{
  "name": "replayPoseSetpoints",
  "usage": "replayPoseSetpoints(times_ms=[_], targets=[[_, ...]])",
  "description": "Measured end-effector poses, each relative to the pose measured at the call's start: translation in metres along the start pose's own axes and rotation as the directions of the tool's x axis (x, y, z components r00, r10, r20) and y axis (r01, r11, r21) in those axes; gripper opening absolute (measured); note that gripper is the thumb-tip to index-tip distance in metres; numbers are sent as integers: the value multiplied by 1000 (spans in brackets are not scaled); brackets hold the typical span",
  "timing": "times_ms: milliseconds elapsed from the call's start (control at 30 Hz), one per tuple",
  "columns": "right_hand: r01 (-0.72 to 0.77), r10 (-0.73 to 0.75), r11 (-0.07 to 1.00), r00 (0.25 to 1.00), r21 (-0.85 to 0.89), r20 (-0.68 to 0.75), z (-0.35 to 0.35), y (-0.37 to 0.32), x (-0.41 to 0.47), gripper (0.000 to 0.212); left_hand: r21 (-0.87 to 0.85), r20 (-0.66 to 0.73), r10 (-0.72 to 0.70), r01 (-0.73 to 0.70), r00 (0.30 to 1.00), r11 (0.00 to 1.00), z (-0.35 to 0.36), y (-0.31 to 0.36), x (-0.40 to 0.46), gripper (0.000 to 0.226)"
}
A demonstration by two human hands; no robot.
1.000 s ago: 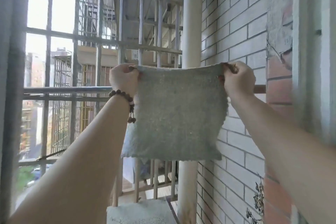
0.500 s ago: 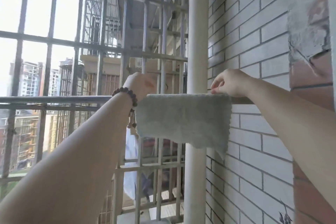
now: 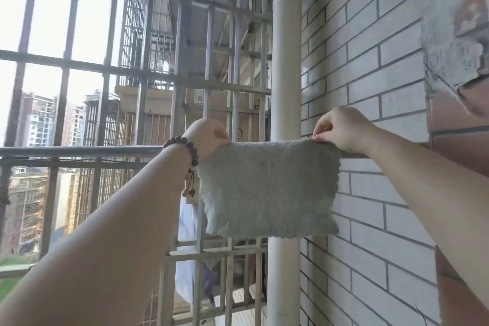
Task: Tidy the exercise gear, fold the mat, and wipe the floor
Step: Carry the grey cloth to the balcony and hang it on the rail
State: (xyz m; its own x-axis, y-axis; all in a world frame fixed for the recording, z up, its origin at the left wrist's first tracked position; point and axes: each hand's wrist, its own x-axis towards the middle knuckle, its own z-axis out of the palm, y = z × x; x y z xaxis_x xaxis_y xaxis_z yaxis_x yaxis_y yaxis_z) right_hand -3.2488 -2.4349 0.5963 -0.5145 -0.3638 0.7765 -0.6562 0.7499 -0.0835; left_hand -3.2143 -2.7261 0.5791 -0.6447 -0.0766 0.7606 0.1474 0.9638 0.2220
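Cloth went from held up in front of the rail to draped over it, more hanging my side now. My left hand (image 3: 209, 137) at 9 o'clock of the cloth (image 3: 267, 188) pinches its top corner on the rail (image 3: 79, 151); my right hand (image 3: 341, 128) at 3 o'clock pinches the other. Judging by the drape: light, soft, limp, probably non-slip; best gripped at the corners. No readable labels or writing.
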Motion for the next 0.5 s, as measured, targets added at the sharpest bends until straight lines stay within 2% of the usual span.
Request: replayPoseSetpoints(times_ms=[133,200,267,367,433,500], targets=[[-31,28,999,989,-17,-145,5,3,7,5,105,-75,-42,49,996,993,5,5,16,9],[-63,56,995,994,-75,-91,5,5,8,9,111,-126,-61,75,990,991,3,6,21,7],[-71,67,993,997,-91,-43,-1,5,7,14,40,-137,-76,82,988,996,-3,5,23,11],[-57,63,995,995,-81,81,-12,4,1,12,59,40,-31,28,999,998,-15,4,18,16],[-56,69,996,980,-76,189,-15,3,-2,10,46,159,-52,45,986,998,-18,6,12,18],[-50,64,996,976,-70,208,-13,4,-3,7,99,206,-72,52,976,994,-17,10,10,19]])
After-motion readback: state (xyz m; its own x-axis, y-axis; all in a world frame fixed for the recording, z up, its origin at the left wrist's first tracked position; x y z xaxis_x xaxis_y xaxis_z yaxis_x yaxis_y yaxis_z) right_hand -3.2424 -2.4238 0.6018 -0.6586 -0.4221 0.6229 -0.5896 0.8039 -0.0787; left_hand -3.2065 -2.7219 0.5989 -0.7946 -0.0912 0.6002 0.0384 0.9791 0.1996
